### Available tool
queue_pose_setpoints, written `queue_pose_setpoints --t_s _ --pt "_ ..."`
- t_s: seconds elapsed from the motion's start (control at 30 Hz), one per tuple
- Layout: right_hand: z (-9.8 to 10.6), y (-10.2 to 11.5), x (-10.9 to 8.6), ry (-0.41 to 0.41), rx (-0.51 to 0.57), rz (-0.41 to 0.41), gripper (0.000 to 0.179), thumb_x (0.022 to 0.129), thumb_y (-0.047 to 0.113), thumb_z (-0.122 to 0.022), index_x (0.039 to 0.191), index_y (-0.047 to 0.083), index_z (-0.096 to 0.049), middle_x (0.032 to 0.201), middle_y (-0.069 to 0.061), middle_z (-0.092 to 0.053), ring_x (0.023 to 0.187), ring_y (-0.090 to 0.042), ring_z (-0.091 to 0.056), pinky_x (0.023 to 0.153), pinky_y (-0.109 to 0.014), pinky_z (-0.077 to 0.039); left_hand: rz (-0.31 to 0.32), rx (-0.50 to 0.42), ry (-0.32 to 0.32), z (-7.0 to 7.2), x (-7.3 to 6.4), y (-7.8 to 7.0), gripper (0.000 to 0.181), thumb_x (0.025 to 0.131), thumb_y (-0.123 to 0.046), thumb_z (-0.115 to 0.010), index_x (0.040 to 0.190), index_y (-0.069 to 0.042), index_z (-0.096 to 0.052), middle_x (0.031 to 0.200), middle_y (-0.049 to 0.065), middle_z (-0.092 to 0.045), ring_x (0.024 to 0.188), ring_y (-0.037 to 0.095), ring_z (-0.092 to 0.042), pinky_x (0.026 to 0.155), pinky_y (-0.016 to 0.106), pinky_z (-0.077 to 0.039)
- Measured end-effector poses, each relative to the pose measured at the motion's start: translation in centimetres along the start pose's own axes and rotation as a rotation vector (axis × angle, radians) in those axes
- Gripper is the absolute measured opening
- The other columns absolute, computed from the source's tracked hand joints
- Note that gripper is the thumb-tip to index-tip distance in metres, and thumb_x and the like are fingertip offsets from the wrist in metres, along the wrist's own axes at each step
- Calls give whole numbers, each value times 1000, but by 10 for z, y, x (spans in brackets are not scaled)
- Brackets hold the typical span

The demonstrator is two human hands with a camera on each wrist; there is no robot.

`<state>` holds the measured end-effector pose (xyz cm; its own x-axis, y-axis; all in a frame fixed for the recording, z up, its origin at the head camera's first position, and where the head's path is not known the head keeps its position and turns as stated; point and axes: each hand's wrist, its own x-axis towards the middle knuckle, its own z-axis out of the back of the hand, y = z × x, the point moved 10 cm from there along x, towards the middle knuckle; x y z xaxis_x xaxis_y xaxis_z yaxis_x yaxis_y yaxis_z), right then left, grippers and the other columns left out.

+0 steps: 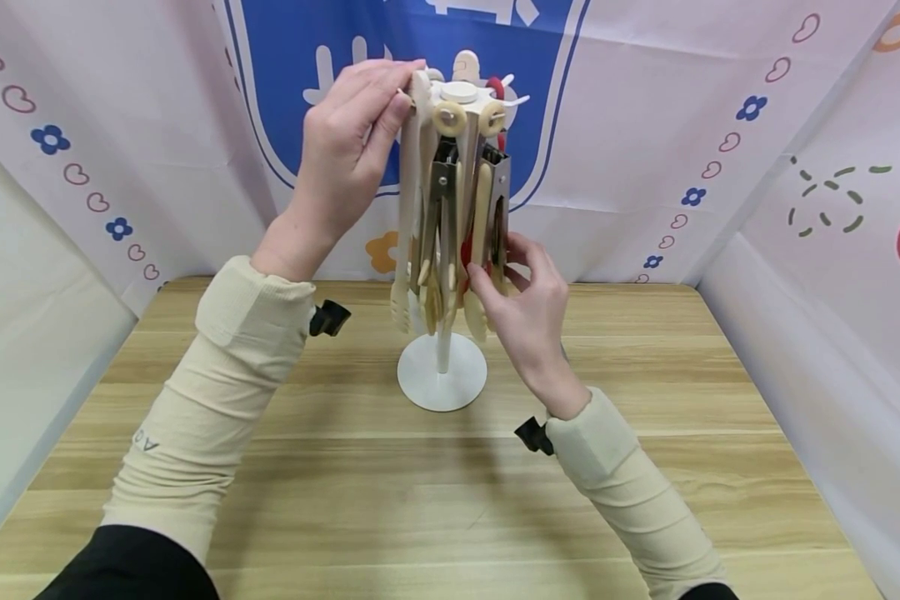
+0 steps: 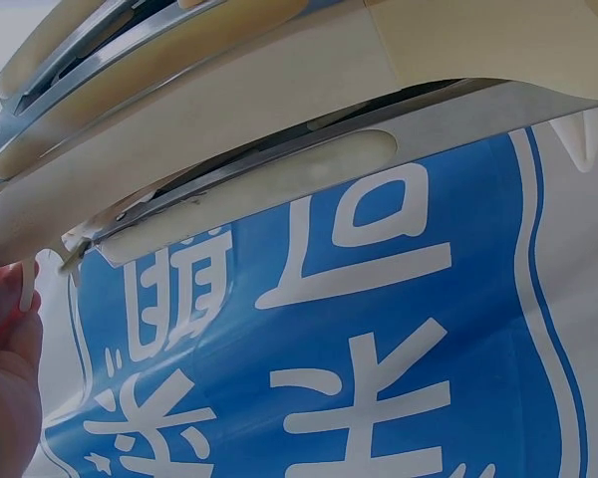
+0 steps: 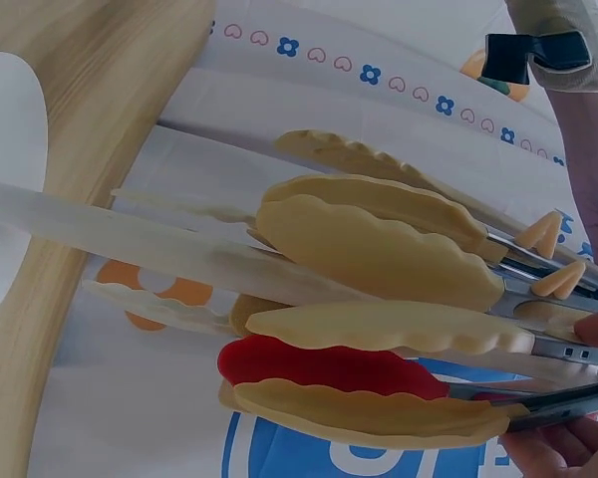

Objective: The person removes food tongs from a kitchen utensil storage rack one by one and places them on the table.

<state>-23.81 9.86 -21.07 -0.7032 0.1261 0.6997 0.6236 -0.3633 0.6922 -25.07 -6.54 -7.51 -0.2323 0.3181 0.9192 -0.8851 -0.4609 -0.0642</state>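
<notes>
Left hand [image 1: 348, 142] pinched the top of a white utensil stand [image 1: 442, 383], right hand [image 1: 534, 312] gripped hanging tongs [image 1: 502, 179], wooden desk [image 1: 345, 500] lay beneath

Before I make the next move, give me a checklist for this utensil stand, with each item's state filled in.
1. Round white base flat on the wooden table: ok.
2. Hanging tongs clear of the base: ok, their tips end above it.
3. Right hand on the tongs: ok, thumb and fingers on either side.
4. Left hand with its grip closed at the top of the utensil stand: cannot tell; it is there, but the fingertips are partly hidden.
5. Free room between neighbouring tongs: not ok, they hang crowded around the white pole.
6. Far side of the stand: cannot tell, mostly hidden.
</notes>
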Motion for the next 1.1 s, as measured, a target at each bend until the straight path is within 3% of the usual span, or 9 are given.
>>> queue_pose_setpoints --t_s 0.63,1.1 --pt "8 0 -2 -22 45 -8 38 76 4 -70 110 -7 -57 99 -15 -60 90 -20 -58 78 -25 -52 -1 -12 -15 0 0 -1 25 92 -1 -50 112 9 -59 113 17 -62 111 24 -53 101 25 -34" --pt "19 -30 -6 -30 -9 -116 37 77 9 -71 109 -5 -59 101 -14 -60 88 -21 -59 74 -27 -54 30 -38 -44 1 0 1 24 90 2 -51 111 9 -60 111 17 -62 111 25 -53 101 26 -34"
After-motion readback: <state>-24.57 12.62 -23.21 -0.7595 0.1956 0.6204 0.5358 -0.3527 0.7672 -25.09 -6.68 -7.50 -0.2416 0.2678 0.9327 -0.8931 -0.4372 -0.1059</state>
